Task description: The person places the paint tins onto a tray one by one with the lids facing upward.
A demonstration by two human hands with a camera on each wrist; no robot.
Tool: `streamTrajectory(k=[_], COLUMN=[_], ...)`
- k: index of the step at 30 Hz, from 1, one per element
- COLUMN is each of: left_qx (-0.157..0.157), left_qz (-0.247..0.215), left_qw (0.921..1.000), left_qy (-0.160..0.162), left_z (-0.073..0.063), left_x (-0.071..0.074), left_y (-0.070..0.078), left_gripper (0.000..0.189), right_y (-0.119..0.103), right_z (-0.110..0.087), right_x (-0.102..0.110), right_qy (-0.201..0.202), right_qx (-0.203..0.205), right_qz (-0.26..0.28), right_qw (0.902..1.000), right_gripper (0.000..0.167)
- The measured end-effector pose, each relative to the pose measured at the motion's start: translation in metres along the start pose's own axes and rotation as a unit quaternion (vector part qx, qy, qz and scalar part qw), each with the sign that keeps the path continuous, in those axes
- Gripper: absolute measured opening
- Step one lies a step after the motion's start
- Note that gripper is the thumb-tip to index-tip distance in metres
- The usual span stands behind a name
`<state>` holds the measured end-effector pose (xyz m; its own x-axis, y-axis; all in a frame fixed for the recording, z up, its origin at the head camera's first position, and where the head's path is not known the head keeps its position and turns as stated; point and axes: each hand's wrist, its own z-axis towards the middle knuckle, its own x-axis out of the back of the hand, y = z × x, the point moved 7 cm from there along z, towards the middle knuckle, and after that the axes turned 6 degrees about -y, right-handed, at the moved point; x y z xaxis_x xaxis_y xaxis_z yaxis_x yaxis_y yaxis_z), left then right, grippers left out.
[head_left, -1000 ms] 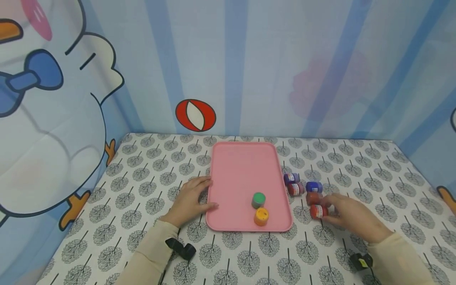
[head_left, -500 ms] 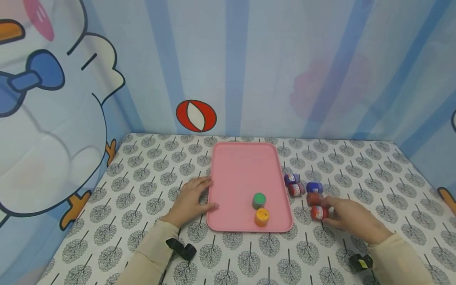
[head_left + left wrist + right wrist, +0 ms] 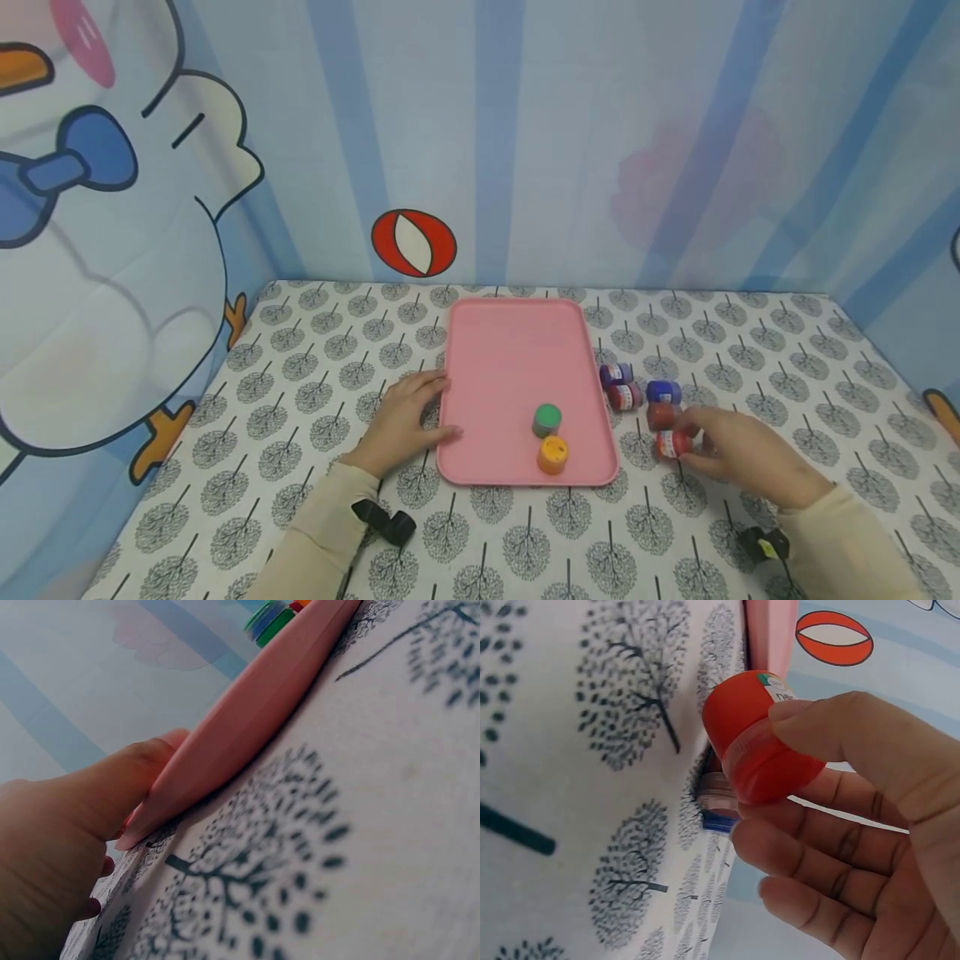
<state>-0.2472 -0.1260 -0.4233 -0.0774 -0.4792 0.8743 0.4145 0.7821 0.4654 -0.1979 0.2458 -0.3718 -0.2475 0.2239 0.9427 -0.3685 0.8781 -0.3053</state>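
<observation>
My right hand (image 3: 753,454) pinches a small red paint jar (image 3: 761,739) between thumb and fingers, right of the tray. The jar is tilted, and part of its label shows beside the thumb. My left hand (image 3: 397,423) rests at the left rim of the pink tray (image 3: 510,350), with its thumb (image 3: 150,754) over the edge. Inside the tray, toward the front right, stand a green-lidded jar (image 3: 547,420) and a yellow-orange jar (image 3: 552,454), close together. A brownish-red jar (image 3: 663,415) lies just beyond the held one.
Behind the brownish-red jar lies a blue jar (image 3: 663,392). A purple-blue jar (image 3: 615,374) and a dark red jar (image 3: 625,397) lie beside the tray's right rim. The tree-patterned cloth (image 3: 525,550) covers the table; a printed curtain (image 3: 570,150) hangs behind.
The red jar has turned slightly in my right hand's fingers, its label showing at a different angle. My left hand and the tray have stayed in place.
</observation>
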Motion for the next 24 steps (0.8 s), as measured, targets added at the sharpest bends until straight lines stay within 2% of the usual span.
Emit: streamTrajectory(k=[6,9,13,24], left_qx=[0.000,0.000,0.002,-0.005], left_qz=[0.001,-0.001,-0.004,0.005], left_qw=[1.0000,1.0000,1.0000,1.0000], left_qy=[-0.001,-0.001,-0.001,0.005], left_z=[0.000,0.000,0.000,0.001], left_x=[0.000,0.000,0.001,0.000], left_y=[0.000,0.001,0.001,0.000], left_gripper=[0.078,0.078,0.077,0.076], right_y=[-0.007,-0.012,-0.017,-0.027], right_z=[0.002,0.002,0.003,0.010], right_x=[0.008,0.012,0.015,0.021], right_qy=[0.022,0.038,0.043,0.046], right_qx=[0.023,0.046,0.052,0.049], right_qz=[-0.018,-0.029,-0.034,-0.035], right_qw=[0.9993,0.9978,0.9971,0.9971], right_gripper=[0.023,0.031,0.041,0.030])
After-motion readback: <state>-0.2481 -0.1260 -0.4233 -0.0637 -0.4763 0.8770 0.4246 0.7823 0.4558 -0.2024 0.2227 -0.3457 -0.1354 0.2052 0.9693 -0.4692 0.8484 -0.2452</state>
